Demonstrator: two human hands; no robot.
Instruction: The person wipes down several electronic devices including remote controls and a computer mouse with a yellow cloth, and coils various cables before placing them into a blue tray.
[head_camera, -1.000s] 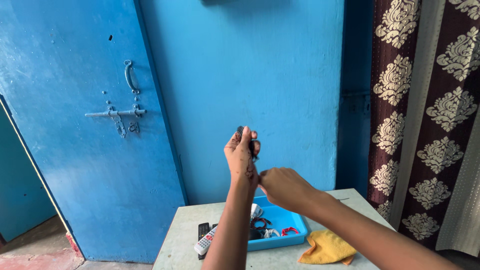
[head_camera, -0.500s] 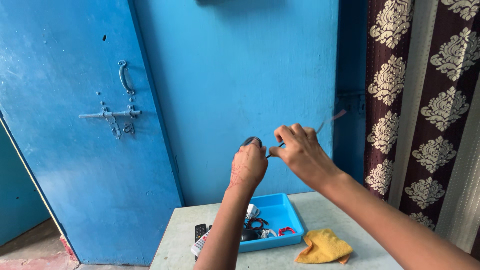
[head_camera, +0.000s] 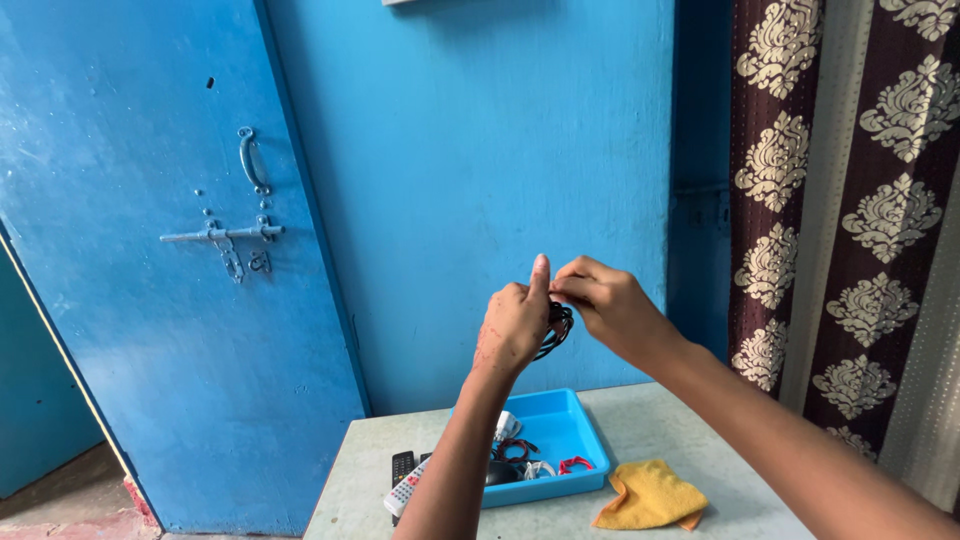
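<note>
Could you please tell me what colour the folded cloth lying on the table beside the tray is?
The soft folded cloth is yellow, seen clearly in the head view.

Both arms are stretched forward and raised up around chest height, hands meeting in the middle. Left hand (head_camera: 517, 325) is curled into a loose fist with the thumb poking straight up. Right hand (head_camera: 605, 305) sits just beside it, fingers bent and pinched together, touching the left thumb.
</note>
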